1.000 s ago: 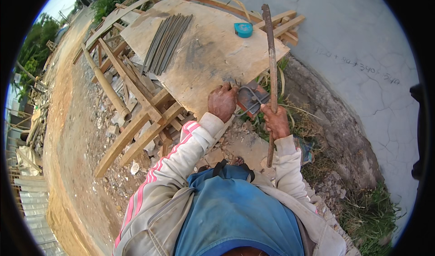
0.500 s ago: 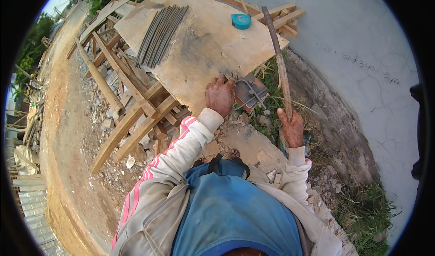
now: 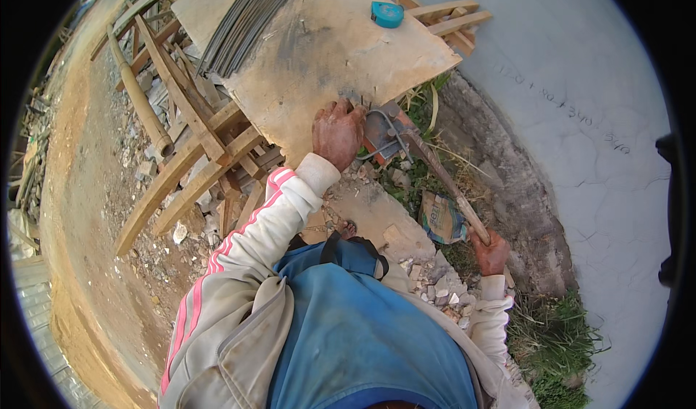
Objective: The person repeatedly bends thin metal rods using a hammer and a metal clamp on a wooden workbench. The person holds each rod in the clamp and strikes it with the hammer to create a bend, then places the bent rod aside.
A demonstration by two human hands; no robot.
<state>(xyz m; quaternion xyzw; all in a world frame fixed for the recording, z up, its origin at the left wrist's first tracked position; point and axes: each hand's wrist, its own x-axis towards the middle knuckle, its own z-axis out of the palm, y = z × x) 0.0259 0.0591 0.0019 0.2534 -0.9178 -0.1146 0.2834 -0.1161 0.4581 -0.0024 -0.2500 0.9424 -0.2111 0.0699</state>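
My left hand (image 3: 338, 134) rests palm down at the near edge of a plywood board (image 3: 326, 54). Its fingers are curled, and what they hold, if anything, is hidden. Just right of it, a small metal plate with an orange side (image 3: 379, 130) carries a bent thin metal rod (image 3: 395, 135). My right hand (image 3: 491, 251) is closed round the near end of a long rusty metal bar (image 3: 444, 173). The bar slants from that hand up to the plate, where its far end lies. A bundle of thin dark steel rods (image 3: 250, 25) lies on the board.
A teal tape measure (image 3: 387, 15) sits at the board's far right. Timber beams (image 3: 185, 97) and rubble lie left of the board. A grey wall (image 3: 580, 119) rises on the right, above grass (image 3: 554, 344). A crumpled bag (image 3: 441, 218) lies below the bar.
My right hand has moved down and to the right, swinging the bar from nearly upright to a slant with its far end at the plate. My left hand stays by the board's edge.
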